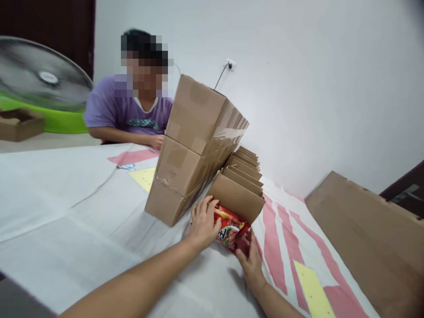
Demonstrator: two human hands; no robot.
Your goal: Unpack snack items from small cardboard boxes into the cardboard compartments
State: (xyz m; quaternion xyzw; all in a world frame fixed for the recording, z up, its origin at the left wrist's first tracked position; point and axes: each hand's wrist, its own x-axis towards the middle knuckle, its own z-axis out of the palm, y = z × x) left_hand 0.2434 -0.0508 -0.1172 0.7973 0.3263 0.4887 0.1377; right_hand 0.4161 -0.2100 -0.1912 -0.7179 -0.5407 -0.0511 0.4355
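Observation:
A shiny red food packet point(228, 227) lies at the near end of a row of open cardboard boxes, against the raised flap of the nearest box point(236, 196). My left hand point(204, 222) grips the packet's left end, fingers over its top. At its right end, my right hand point(251, 260) holds the packet between thumb and fingers. Left of the row stands a stack of taped, closed cardboard boxes point(180, 165). The inside of the nearest open box is hidden.
Across the table point(82, 190), a person in a purple shirt point(112, 108) rests an arm on its edge. A large fan point(43, 75) stands at the left beside a small open box point(21, 126). A big cardboard sheet point(367, 234) is at the right.

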